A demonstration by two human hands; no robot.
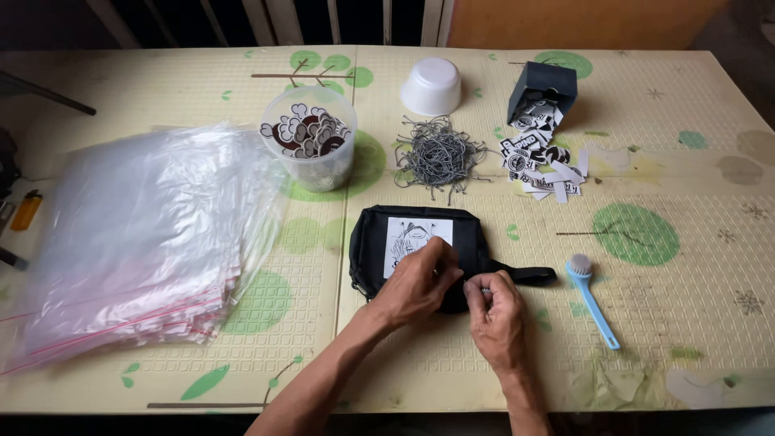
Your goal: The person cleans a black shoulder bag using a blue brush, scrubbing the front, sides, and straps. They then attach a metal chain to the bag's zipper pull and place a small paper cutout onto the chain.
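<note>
A small black pouch (pixel 372 242) with a white printed card (pixel 406 236) on top lies flat on the table's middle. My left hand (pixel 418 282) rests on the pouch's lower right part, fingers curled and pinching there. My right hand (pixel 496 311) is beside it, fingertips pinched at the pouch's right edge near its black strap (pixel 529 274). What the fingers pinch is too small to tell.
A stack of clear zip bags (pixel 137 234) fills the left. Behind the pouch stand a clear tub of stickers (pixel 311 137), a pile of grey strings (pixel 438 155), an upturned white bowl (pixel 433 85) and a black box (pixel 542 85) spilling printed tags (pixel 542 165). A blue brush (pixel 592 297) lies right.
</note>
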